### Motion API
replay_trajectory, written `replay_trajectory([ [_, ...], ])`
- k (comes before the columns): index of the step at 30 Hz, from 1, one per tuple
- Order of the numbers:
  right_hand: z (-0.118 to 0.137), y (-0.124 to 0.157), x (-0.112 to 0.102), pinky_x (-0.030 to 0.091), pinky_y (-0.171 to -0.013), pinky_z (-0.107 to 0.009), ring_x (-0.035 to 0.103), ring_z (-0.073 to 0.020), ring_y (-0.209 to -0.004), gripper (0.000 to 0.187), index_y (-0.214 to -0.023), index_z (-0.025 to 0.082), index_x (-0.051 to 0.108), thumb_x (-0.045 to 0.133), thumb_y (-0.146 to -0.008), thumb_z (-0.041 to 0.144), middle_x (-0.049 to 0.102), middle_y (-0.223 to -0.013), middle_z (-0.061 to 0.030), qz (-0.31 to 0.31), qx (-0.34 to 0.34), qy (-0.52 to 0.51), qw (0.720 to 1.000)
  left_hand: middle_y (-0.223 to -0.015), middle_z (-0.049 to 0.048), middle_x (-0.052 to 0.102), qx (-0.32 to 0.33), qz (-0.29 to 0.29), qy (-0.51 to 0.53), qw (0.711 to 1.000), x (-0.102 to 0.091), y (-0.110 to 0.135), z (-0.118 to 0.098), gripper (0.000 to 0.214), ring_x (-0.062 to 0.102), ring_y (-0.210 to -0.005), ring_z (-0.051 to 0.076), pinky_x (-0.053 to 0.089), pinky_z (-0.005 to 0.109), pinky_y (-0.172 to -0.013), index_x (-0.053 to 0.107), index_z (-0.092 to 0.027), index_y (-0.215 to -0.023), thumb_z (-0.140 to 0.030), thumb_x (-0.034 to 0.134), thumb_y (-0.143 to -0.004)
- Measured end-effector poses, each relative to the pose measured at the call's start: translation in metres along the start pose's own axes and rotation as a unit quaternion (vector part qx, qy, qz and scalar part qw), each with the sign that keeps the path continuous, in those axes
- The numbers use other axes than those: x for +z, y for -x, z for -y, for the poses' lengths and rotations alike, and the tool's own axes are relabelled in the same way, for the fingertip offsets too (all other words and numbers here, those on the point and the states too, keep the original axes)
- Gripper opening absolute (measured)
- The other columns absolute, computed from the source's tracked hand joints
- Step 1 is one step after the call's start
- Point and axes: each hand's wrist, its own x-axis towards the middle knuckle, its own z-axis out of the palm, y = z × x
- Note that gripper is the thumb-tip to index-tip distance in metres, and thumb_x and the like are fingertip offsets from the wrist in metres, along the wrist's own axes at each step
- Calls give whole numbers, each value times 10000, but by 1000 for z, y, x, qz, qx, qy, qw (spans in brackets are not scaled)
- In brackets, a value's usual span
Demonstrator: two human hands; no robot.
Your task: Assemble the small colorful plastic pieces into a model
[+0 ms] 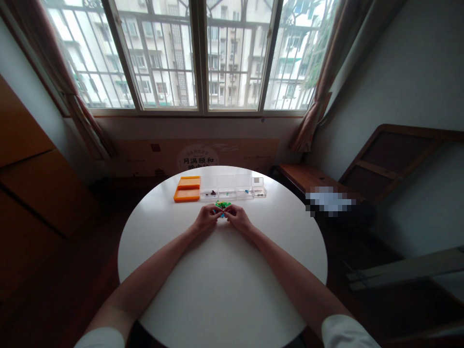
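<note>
Above the far half of the round white table point(224, 280), my left hand point(207, 216) and my right hand point(237, 217) meet, fingertips pinched together. Between them is a small green-and-blue object point(223, 205) with bits of yellow and dark colour; its kind is too small to tell. Both hands are closed at it, and the fingers cover part of it. Just beyond stand clear plastic boxes point(227, 194) with raised lids, holding a few tiny dark, green and blue pieces. Left of these lies an opened orange case point(187, 193).
A window with bars point(203, 63) and tied-back curtains point(315, 111) is behind the table. A long printed carton point(145, 157) rests below the sill. To the right are a low wooden bench point(300, 174) and a leaning wooden frame point(384, 159).
</note>
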Motion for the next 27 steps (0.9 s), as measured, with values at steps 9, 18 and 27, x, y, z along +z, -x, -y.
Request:
replay_trajectory([
  [9,-1,0,0,442,-468,-222,546,-109,-489,187,-781,145,579,589,-703,315,606,-621,-14,-1,1,2,1000,-699,46,597,4,-1,-7,1000,0,-1,2,278,527,-474,81,407,179,-421,676,-118,-789,-380,615,-719],
  [18,1,0,0,437,-459,-217,545,-108,-488,191,-781,146,579,593,-700,319,603,-617,-11,2,3,-2,1000,-689,45,601,1,-3,-13,1000,0,0,0,282,525,-477,81,404,180,-428,677,-118,-779,-387,617,-714],
  [27,-1,0,1,439,-463,-216,542,-106,-488,181,-785,146,576,588,-704,307,596,-614,-5,2,0,-6,1000,-688,41,590,0,4,-8,1000,0,0,-1,299,521,-466,78,397,180,-417,672,-114,-787,-399,612,-716],
])
